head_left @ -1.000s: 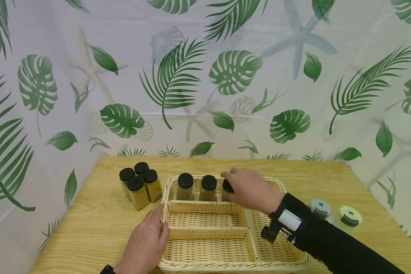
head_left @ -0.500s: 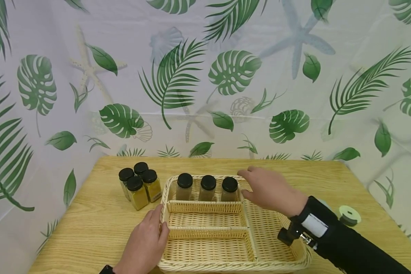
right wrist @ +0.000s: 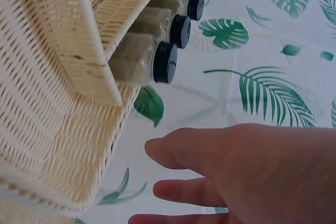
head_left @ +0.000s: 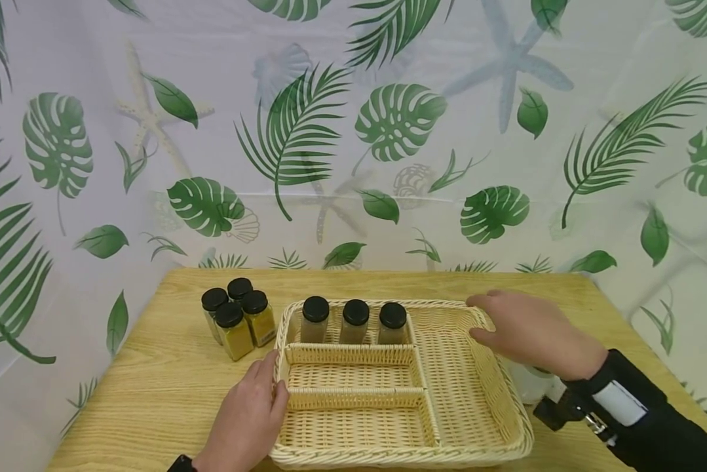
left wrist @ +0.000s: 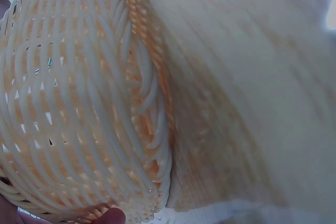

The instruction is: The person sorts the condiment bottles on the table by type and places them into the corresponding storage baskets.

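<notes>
A cream wicker basket [head_left: 432, 453] with divided compartments stands in front of me. Three spice jars with black lids, among them a right-hand jar [head_left: 392, 321], stand in a row in its back left compartment. At the basket's left rim my left hand [head_left: 244, 419] holds on, thumb over the edge; the woven wall [left wrist: 68, 93] fills much of the left wrist view. Over the far right corner hovers my right hand [head_left: 533, 333], fingers extended and holding nothing. In the right wrist view the right hand [right wrist: 247, 166] is apart from the jars [right wrist: 139, 59].
Several black-lidded jars [head_left: 235, 328] with yellowish contents stand clustered on the wooden table [head_left: 152, 393], left of the basket. A pale container [head_left: 527, 380] right of the basket is mostly hidden by my right hand and wrist. A leaf-patterned cloth [head_left: 329, 164] hangs behind.
My right hand has let go of the rightmost jar in the back compartment and moved right, to the basket's far right corner. The left hand stays at the left rim.
</notes>
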`<state>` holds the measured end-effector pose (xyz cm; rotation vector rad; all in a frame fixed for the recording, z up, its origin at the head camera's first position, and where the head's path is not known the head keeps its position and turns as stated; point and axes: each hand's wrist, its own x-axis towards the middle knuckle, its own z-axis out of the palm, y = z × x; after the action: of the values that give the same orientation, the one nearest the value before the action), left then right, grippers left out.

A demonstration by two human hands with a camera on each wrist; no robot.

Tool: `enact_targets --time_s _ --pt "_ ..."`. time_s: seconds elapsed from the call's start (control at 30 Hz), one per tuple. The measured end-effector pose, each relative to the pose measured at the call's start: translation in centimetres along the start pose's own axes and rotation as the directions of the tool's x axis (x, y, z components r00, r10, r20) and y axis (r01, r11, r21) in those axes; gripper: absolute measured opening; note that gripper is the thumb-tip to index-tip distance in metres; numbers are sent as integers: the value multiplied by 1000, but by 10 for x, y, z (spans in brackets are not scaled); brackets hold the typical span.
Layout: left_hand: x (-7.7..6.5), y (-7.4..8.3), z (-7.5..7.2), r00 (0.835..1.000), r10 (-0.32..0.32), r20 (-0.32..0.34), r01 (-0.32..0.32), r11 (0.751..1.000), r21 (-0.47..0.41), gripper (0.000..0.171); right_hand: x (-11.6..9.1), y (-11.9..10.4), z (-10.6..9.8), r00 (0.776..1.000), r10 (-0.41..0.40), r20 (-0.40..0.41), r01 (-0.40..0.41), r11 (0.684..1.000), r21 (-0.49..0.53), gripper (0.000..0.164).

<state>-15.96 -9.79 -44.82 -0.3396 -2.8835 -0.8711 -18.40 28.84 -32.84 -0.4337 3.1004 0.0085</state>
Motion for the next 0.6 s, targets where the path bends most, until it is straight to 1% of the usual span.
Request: enact_targets --time_s 0.13,0.3,0.43,0.6 --pt "0 1 -1 1000 1 4 -1 1000 1 48 -11 16 -2 1000 24 13 -24 1000 -15 53" --pt "0 2 0 1000 3 -2 -3 1000 5 48 -22 31 -3 996 67 61 -66 998 -23 54" --pt "0 2 0 1000 4 -13 -4 1000 9 48 -30 40 -2 989 97 112 -96 995 -14 53" --pt "0 3 -1 1000 1 -7 -1 1000 4 48 -36 50 0 977 111 184 -111 994 -10 50"
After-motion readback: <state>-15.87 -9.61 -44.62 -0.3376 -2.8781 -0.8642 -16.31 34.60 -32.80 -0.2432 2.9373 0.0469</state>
